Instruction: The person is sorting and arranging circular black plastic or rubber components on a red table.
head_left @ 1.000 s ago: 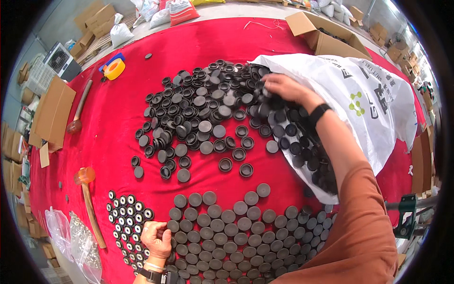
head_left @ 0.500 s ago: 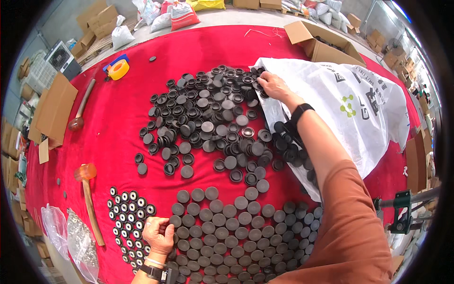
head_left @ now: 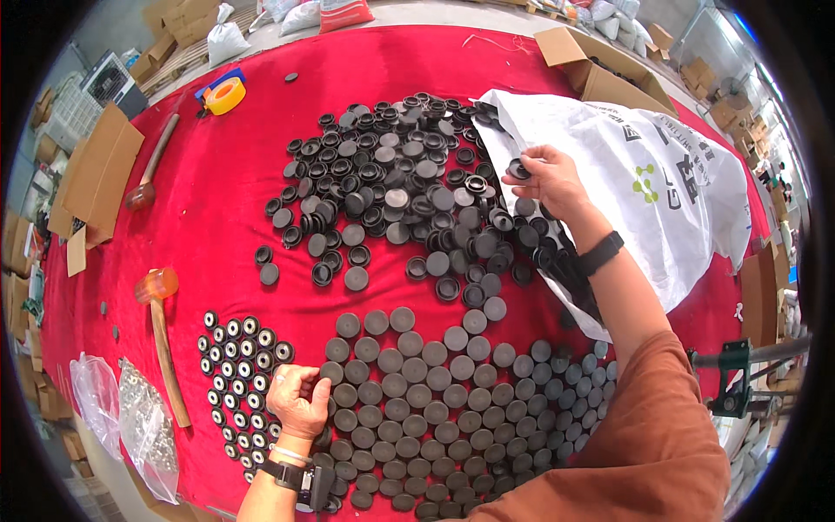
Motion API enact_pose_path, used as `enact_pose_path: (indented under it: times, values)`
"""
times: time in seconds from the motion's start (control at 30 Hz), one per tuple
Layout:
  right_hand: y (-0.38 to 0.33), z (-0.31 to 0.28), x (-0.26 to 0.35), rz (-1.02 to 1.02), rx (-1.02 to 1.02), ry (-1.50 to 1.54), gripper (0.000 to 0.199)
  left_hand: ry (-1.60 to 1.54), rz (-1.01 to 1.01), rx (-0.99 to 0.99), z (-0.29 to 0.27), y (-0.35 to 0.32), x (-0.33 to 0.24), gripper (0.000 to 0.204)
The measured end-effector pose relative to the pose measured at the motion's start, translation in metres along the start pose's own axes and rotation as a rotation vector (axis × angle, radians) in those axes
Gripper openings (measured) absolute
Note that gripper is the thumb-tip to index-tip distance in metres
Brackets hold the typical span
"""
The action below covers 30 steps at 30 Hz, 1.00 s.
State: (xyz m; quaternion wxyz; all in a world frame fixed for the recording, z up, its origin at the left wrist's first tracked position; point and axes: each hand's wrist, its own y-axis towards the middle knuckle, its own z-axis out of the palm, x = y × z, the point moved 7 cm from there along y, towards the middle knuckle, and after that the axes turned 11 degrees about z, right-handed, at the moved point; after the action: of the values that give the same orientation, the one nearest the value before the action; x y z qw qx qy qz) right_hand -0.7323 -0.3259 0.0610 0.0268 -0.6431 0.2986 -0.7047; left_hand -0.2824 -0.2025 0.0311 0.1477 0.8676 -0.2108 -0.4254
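Note:
My right hand (head_left: 554, 184) pinches a round black plastic cap (head_left: 519, 169) between thumb and fingers, raised over the edge of a white woven sack (head_left: 687, 252). Left of it spreads a loose heap of black caps (head_left: 397, 198), some cup side up, others face down; more spill along the sack's edge. Near the front, my left hand (head_left: 297, 402) rests with curled fingers between two groups. On its right, flat dark discs (head_left: 414, 370) lie in close rows. To its left stand small black round pieces with pale ringed centres (head_left: 238, 386). Whatever its fingers hold is hidden.
Red cloth (head_left: 217, 200) covers the work surface. An orange-headed mallet (head_left: 163, 348) lies at left, another mallet (head_left: 155, 165) farther back. Clear bags of small parts (head_left: 146, 426) lie front left, a yellow tape roll (head_left: 224, 96) back left, and an open carton (head_left: 622, 87) back right.
My right hand has drawn back from the heap's far right edge, toward me and to the right, with a black cap in its fingers. My left hand stays beside the disc rows.

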Motion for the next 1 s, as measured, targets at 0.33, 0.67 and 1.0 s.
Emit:
enact_pose_path:
  times: [0.33, 0.67, 1.0]
  values:
    - [-0.033, 0.090, -0.022, -0.233, 0.020, -0.770, 0.031, 0.036, 0.039, 0.002, 0.001, 0.001, -0.002, 0.014]
    - [-0.106, 0.122, -0.044, -0.734, -0.085, -1.064, 0.018, 0.034, -0.011, -0.010, 0.001, -0.001, 0.002, 0.021]
    - [-0.105, 0.103, -0.054, -0.575, -0.059, -1.213, 0.023, 0.070, 0.089, -0.011, 0.002, 0.001, -0.004, 0.017]
